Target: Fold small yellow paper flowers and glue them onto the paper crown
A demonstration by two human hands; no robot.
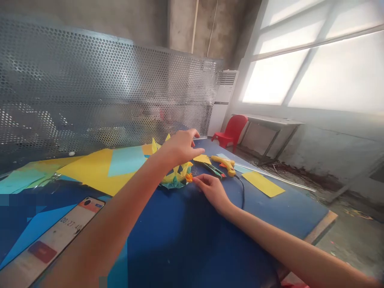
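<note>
My left hand [180, 147] hovers over a folded paper craft [177, 178] of yellow, teal and orange pieces on the blue table [192, 232]. Its fingers curl forward, pinched near a small yellow paper piece [201, 159]; whether it grips that piece is unclear. My right hand [211, 188] rests on the table just right of the craft, fingertips touching its orange edge, fingers loosely bent. A yellow glue gun [225, 164] with a black cord lies just beyond my right hand.
Large yellow and light-blue paper sheets [99, 168] cover the table's left. A phone showing a timer [51, 240] lies near left. A yellow paper strip [263, 183] lies right. A perforated metal screen [105, 92] backs the table. A red chair [231, 132] stands beyond.
</note>
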